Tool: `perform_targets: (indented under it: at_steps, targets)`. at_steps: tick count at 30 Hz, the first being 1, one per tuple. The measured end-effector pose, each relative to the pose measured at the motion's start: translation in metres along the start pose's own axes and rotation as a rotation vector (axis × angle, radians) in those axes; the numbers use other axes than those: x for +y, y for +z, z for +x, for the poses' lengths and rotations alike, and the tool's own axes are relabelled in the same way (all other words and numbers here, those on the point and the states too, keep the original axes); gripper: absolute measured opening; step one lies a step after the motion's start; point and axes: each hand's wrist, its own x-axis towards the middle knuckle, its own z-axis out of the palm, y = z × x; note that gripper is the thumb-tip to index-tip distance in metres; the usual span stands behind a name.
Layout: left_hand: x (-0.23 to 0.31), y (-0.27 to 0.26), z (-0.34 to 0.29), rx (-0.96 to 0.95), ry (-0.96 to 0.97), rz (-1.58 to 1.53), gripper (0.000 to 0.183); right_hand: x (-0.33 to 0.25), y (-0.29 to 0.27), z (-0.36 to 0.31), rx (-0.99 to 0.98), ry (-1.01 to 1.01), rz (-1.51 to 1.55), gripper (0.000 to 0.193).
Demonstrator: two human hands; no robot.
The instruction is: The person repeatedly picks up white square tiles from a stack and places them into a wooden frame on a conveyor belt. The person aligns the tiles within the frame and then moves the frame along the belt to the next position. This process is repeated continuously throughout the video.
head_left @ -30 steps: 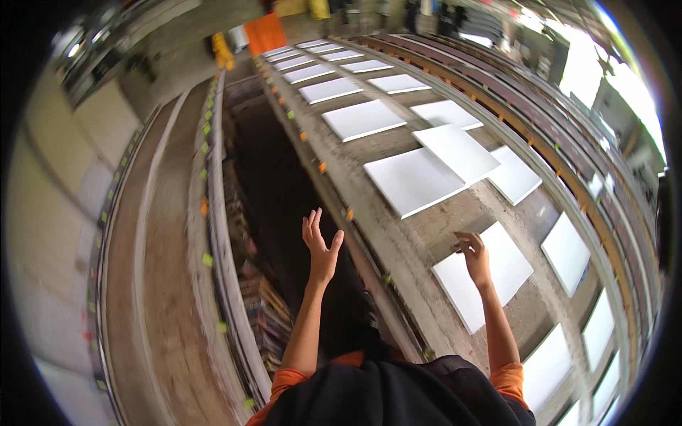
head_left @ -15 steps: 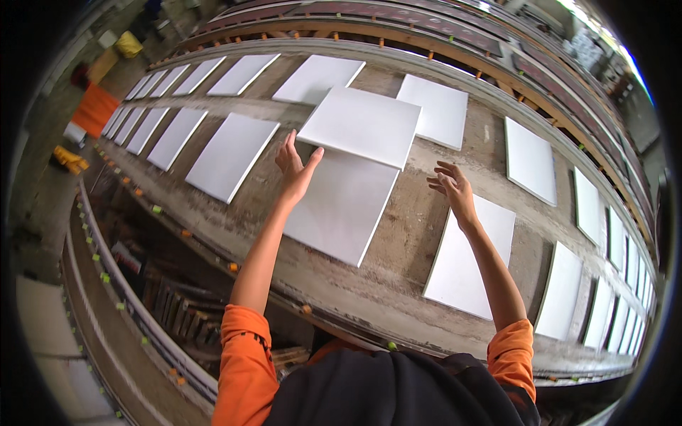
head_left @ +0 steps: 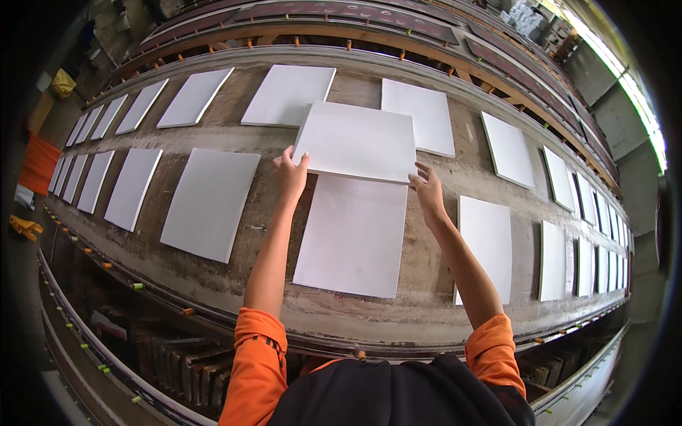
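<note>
A stack of white rectangular sheets (head_left: 362,138) lies crosswise in front of me, its left edge showing some thickness. My left hand (head_left: 290,174) grips its near left corner, thumb on top and fingers partly hidden beneath. At the near right corner my right hand (head_left: 428,195) is closed on the edge. Below the stack, a white rectangular sheet (head_left: 352,241) rests flat on the long table (head_left: 277,284), its far end covered. The far right corner of the stack overlaps another white sheet (head_left: 426,117) in the back row.
Two rows of similar white rectangles run along the table, including one at left (head_left: 209,202) and one at right (head_left: 486,241). Small orange pegs (head_left: 348,45) line the far rail. Behind stand more long tables (head_left: 341,11). Dark frames (head_left: 192,369) are stored under the near edge.
Both hands were apart from the stack, fingers spread; now they have closed on its near corners. The stack has turned to lie more squarely before me. My view has also shifted.
</note>
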Motion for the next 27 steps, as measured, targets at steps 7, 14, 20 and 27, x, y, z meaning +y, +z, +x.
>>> perform_targets:
  at_steps: [7,14,20,27]
  targets:
    - [0.07,-0.016,-0.014,-0.519,-0.342,-0.851,0.04,-0.033,-0.056,-0.019,0.193,0.0,0.299,0.046]
    - [0.201,0.035,-0.104,-0.913,-0.197,-1.167,0.042,-0.061,-0.2,-0.149,0.495,-0.158,0.262,0.058]
    - [0.335,0.16,-0.253,-1.06,-0.261,-1.313,0.025,0.005,-0.354,-0.28,0.539,-0.277,0.664,0.075]
    - [0.429,0.287,-0.503,-1.217,-0.384,-1.248,0.024,0.085,-0.477,-0.411,0.993,-0.346,0.704,0.073]
